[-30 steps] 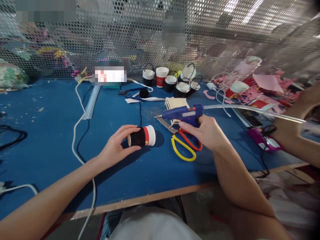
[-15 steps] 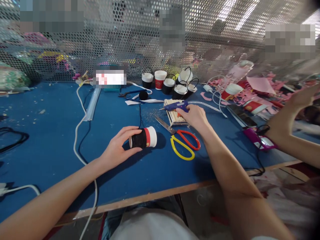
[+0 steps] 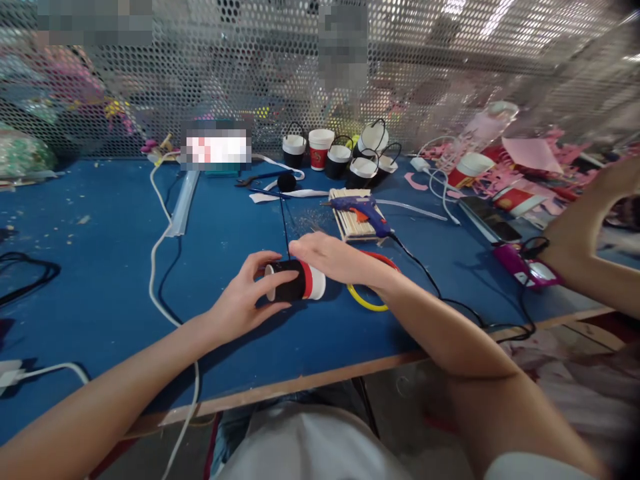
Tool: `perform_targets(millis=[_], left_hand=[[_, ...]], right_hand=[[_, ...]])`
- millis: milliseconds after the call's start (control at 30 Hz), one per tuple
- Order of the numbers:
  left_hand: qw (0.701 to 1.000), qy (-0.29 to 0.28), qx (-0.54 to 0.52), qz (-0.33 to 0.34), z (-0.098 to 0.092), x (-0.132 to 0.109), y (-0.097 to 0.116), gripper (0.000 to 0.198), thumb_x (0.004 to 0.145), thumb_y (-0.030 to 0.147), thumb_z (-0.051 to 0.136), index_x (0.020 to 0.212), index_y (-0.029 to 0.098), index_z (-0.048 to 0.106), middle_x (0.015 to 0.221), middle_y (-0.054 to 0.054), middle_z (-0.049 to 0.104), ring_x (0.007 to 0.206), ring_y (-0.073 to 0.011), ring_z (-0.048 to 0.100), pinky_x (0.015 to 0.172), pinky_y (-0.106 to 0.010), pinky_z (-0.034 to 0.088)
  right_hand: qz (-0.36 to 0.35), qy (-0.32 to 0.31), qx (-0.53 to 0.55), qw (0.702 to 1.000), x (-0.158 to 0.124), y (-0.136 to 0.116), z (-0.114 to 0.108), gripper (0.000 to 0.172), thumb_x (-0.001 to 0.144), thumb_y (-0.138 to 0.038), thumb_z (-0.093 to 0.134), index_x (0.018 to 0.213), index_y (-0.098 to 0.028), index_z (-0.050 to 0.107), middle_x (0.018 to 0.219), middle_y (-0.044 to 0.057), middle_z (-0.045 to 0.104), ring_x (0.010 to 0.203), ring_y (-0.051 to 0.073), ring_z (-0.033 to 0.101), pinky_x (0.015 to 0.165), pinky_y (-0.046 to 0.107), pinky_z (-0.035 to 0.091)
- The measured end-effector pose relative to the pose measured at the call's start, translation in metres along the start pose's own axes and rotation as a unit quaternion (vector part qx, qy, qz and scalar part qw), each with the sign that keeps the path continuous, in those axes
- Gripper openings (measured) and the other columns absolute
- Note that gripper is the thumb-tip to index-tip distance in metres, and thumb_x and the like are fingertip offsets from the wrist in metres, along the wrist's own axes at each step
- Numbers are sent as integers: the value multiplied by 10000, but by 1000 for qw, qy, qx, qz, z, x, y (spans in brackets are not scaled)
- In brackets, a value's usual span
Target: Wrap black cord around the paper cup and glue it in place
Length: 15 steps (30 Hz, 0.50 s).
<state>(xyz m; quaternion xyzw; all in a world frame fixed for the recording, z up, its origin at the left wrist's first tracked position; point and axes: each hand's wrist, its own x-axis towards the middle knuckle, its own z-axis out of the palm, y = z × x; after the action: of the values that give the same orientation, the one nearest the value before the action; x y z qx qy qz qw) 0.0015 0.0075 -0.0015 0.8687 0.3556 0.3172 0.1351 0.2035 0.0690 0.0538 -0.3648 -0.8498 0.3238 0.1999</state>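
Observation:
A small paper cup (image 3: 295,281) lies on its side on the blue table (image 3: 100,280), partly wrapped in black cord, with a red band and white rim at its right end. My left hand (image 3: 245,297) grips its left end. My right hand (image 3: 335,260) rests over the cup's top with fingers closed on the black cord (image 3: 284,223), which runs back to a small black spool (image 3: 287,181). The blue glue gun (image 3: 361,210) lies on a stack of wooden sticks (image 3: 350,223) behind my right hand.
Yellow and red scissors (image 3: 367,300) lie partly under my right wrist. Several finished black and white cups (image 3: 345,157) stand by the perforated metal screen. White cables (image 3: 160,253), pink paper scraps (image 3: 530,157) and a phone (image 3: 490,223) lie around. Another person's arm (image 3: 590,247) reaches in at right.
My right hand set the glue gun down on the wooden sticks and came back to the cup, taking the black cord. The left hand kept hold of the cup.

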Motion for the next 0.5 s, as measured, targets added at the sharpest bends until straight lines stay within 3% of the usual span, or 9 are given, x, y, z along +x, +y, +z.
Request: perform_targets(millis=[67,100,267,500], left_hand=[[1000,-7,10,11,1,-1,-1,457,810,258,602,1240,283,451,1221,-108,353,1166,-265,416,921,-430,476],[1000,-9,13,17,1,0,-1,457,811,258,601,1241,285,450,1211,-105,355,1153,-260,421,915,-426,480],[1000,-4,-22,-12,-4,3,2,483,805,273,611,1256,291,438,1183,-95,395,1134,-249,440,938,-439,462],[972,8,-197,-125,-4,5,4,554,747,306,672,1247,253,442,1144,-87,458,1054,-213,513,841,-365,524]], right_hand=[[8,-54,47,997,4,-1,7,424,850,-520,420,688,-176,609,726,18,615,682,122,541,644,255,400],[14,-51,76,996,5,0,10,391,831,-515,460,723,-173,615,772,23,627,715,125,550,665,255,406],[31,80,152,985,1,5,10,306,760,-456,583,708,-154,582,727,8,595,685,112,520,658,256,409],[25,146,149,978,-4,15,-1,294,799,-442,546,719,-159,545,688,6,572,624,101,491,600,253,396]])
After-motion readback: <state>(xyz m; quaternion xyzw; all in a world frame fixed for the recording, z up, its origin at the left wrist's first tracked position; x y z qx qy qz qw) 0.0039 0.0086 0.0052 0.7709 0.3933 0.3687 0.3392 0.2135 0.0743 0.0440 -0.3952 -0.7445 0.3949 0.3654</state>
